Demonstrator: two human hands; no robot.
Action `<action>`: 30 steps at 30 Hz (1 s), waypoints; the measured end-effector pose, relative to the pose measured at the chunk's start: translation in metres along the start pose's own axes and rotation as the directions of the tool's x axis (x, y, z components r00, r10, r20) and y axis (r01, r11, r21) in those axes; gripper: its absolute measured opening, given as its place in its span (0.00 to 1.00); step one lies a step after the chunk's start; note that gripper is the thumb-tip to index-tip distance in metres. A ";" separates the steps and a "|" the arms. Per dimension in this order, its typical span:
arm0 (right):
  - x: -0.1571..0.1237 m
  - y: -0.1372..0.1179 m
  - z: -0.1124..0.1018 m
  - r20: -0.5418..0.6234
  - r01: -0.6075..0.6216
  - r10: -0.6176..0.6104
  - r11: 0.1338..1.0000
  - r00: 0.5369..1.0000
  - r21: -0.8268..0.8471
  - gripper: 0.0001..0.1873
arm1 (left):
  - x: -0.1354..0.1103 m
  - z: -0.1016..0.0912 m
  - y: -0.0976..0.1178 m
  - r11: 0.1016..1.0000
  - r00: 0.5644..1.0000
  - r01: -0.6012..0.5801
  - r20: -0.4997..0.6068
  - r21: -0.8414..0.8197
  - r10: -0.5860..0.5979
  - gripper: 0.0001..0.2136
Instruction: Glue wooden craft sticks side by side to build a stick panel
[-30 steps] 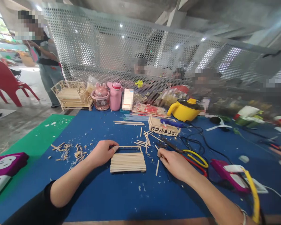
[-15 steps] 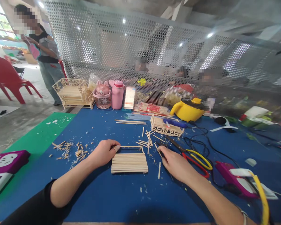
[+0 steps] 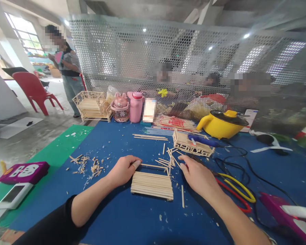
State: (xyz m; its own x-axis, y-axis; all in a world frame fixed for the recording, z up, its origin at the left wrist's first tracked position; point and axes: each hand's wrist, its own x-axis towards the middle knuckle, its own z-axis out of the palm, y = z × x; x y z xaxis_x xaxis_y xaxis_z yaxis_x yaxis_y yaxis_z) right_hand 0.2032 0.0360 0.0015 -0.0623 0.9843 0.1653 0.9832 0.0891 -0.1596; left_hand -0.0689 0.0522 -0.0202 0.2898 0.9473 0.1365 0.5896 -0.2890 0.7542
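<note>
Lying on a blue mat [image 3: 112,211], a panel of pale wooden sticks [image 3: 152,185] is placed between two bare hands. At the panel's far left corner, a thin stick [image 3: 153,166] running along its back is pinched between the thumb and fingers of the left hand [image 3: 126,170]. To the panel's right, the right hand [image 3: 197,173] is held beside loose sticks [image 3: 165,163], thumb and forefinger close together; whether a stick is gripped cannot be told.

Behind the panel and to its left, something pale is held in a clear bag [image 3: 111,93], and a clear jar [image 3: 120,114] with a pink lid is set beside a pink bottle [image 3: 135,109], whose contents are hidden. Behind it and to its right, a yellow pot [image 3: 220,131] is covered by a black lid [image 3: 219,117]. Nearer the panel on that same side, a blue tool [image 3: 201,139] is laid across a small openwork stick box [image 3: 186,146]. Farther behind the panel, sticks are contained in a plastic packet [image 3: 175,122] marked in red, too blurred to be read.
</note>
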 end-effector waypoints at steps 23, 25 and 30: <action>-0.052 -0.011 0.011 -0.015 0.387 -0.397 0.884 0.918 0.262 0.48 | -0.081 0.020 -0.010 0.907 0.978 -0.203 0.026 0.370 0.208 0.37; -0.053 -0.011 0.009 -0.018 0.353 -0.362 0.896 0.932 0.270 0.46 | -0.081 0.023 -0.011 0.895 0.976 -0.211 0.029 0.393 0.217 0.34; -0.055 -0.015 0.006 -0.028 0.246 -0.248 0.931 0.968 0.271 0.32 | -0.079 0.028 -0.013 0.862 0.961 -0.244 -0.006 0.444 0.275 0.31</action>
State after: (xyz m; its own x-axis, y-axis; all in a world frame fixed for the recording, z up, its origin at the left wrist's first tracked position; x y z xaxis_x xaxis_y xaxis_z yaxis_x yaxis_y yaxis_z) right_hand 0.1911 -0.0182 -0.0107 -0.2997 0.9268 0.2265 0.8531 0.3666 -0.3713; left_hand -0.0782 -0.0223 -0.0587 0.4362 0.8321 0.3425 0.7726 -0.5414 0.3316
